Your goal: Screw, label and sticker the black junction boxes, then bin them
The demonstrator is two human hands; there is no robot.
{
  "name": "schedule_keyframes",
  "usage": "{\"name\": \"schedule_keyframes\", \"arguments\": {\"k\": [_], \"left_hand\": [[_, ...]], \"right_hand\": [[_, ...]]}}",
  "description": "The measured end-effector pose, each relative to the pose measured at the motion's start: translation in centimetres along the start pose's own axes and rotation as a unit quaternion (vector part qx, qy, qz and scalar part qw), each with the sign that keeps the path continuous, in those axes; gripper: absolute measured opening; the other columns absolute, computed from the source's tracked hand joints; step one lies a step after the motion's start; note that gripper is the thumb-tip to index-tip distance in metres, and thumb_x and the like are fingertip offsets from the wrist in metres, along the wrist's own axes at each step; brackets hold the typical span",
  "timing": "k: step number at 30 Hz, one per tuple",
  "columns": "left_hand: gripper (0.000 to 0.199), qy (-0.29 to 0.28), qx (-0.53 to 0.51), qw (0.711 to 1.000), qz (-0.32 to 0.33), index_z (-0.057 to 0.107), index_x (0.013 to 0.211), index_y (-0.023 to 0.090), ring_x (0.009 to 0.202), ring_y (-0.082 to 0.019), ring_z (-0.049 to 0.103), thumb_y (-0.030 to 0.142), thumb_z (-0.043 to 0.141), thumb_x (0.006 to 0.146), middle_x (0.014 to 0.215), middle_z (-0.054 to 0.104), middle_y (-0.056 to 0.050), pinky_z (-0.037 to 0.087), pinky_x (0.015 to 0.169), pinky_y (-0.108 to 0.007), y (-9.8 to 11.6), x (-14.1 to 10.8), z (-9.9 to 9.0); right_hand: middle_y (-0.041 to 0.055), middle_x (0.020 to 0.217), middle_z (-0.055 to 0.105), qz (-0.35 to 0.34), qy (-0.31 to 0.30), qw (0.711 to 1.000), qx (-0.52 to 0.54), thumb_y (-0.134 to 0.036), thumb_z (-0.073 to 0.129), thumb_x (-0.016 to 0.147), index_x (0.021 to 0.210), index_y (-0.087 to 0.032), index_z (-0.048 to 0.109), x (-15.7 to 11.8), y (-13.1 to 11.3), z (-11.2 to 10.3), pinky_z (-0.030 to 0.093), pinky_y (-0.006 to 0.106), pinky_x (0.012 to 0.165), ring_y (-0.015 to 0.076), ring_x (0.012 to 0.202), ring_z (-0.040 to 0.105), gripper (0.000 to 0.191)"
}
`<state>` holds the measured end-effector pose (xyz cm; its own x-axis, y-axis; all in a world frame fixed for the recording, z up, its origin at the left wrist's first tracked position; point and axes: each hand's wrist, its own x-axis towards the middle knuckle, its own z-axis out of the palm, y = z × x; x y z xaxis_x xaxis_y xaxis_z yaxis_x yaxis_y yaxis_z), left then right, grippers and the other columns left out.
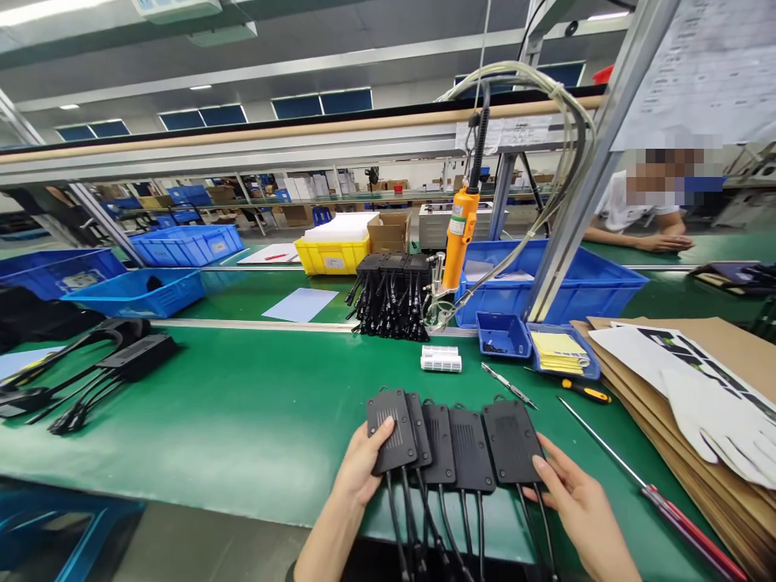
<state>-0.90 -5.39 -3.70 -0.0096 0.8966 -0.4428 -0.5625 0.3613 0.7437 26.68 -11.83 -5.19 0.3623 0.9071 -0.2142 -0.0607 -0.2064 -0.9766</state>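
Note:
Several flat black plastic boxes with cables (468, 449) lie overlapped in a row near the front edge of the green bench. My left hand (364, 465) grips the leftmost black box (393, 432), thumb on its vented face and fingers under it. At the row's other end, my right hand (567, 485) pinches the lower right edge of the rightmost black box (512, 443), which sits slightly apart from the others. Black cables (445, 517) hang from the boxes' lower ends toward the bench edge. The fingers behind the boxes are partly hidden.
Behind stand stacked cabled boxes (391, 299), a hanging orange electric screwdriver (457, 238) and a small blue tray (502, 335). White label rolls (440, 360), a long red-handled screwdriver (685, 517) and cardboard sheets (643, 420) lie around. Another person (643, 202) sits at the far right.

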Motion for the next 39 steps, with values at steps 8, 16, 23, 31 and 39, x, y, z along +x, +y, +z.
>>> {"name": "schedule_keyframes", "arguments": {"k": [8,16,23,31,39], "left_hand": [[0.033,-0.012,0.061,0.998,-0.022,0.066,0.107,0.010,0.070,-0.022,0.073,0.020,0.079,0.078,0.085,0.075,-0.011,0.061,0.067,-0.029,4.5,0.2,-4.1],[0.052,-0.031,0.109,0.994,-0.001,0.056,0.126,0.009,0.070,-0.021,0.073,0.012,0.075,0.078,0.087,0.074,-0.012,0.059,0.064,-0.026,9.2,1.3,-7.0],[0.083,-0.080,0.382,0.898,0.203,0.044,0.143,0.025,0.120,-0.034,0.056,0.051,0.079,0.072,0.141,0.050,-0.014,0.048,0.098,-0.041,8.8,1.9,-11.0],[0.116,-0.198,0.661,0.650,0.318,0.029,0.150,0.031,0.144,-0.046,0.005,0.068,0.081,0.053,0.161,0.011,-0.014,0.019,0.113,-0.061,6.2,1.1,-11.6],[0.111,-0.097,0.707,0.635,0.296,0.027,0.151,0.030,0.145,-0.043,0.004,0.062,0.082,0.060,0.161,0.009,-0.014,0.029,0.111,-0.058,2.0,-0.3,-9.9]], "right_hand": [[0.0104,0.117,0.071,-0.204,0.043,0.915,-0.346,-0.056,0.052,0.083,0.112,-0.021,0.073,0.4,2.1,-1.0,0.060,0.048,0.080,0.0353,0.105,0.066,0.050],[0.0024,0.150,0.039,-0.411,-0.248,0.749,-0.457,-0.027,0.057,0.090,0.139,-0.034,0.052,-4.0,0.3,8.3,0.043,0.044,0.108,0.0294,0.134,0.045,0.050],[0.0087,0.152,0.034,-0.357,-0.245,0.737,-0.519,-0.035,0.051,0.094,0.142,-0.025,0.048,-3.2,0.9,9.9,0.034,0.057,0.111,0.0331,0.139,0.035,0.049],[0.0132,0.159,0.018,-0.308,-0.149,0.733,-0.588,-0.064,0.071,0.067,0.150,-0.028,0.032,3.2,0.8,2.1,0.023,0.066,0.111,0.0432,0.144,0.013,0.098],[0.0057,0.159,0.024,-0.320,-0.211,0.710,-0.590,-0.077,0.061,0.068,0.150,-0.037,0.029,5.4,1.2,0.2,0.019,0.070,0.110,0.0451,0.144,0.012,0.097]]}}
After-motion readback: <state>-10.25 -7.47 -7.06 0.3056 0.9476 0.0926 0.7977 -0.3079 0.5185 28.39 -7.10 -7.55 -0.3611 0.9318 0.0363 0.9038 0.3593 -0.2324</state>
